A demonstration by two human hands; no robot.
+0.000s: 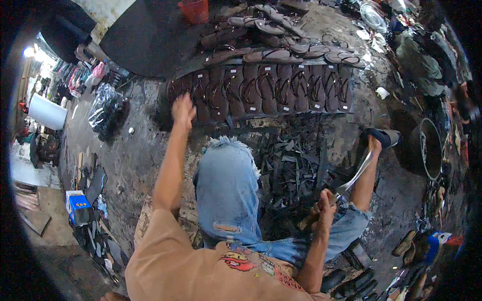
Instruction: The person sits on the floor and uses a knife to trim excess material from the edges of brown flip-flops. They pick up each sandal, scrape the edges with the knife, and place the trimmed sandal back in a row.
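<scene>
My left hand point(184, 110) reaches out over the left end of a long row of dark brown flip-flops point(267, 105). Its fingers look partly spread; a sandal lies right beneath them, and whether they touch it is unclear. The flip-flops lie side by side, with thin straps and small white labels on many of them. Lower right, over my bent leg, my right hand point(325, 203) is closed round the wooden handle of a knife. The long, curved blade of the knife point(357, 175) points up and right, toward my foot.
More flip-flops point(268, 54) are piled behind the row. Black offcuts point(293, 163) litter the floor between my legs. A large dark sheet point(150, 37) and a red bucket point(194, 11) stand at the back. A round-rimmed container point(424, 150) is at right, a black plastic bag point(106, 108) at left.
</scene>
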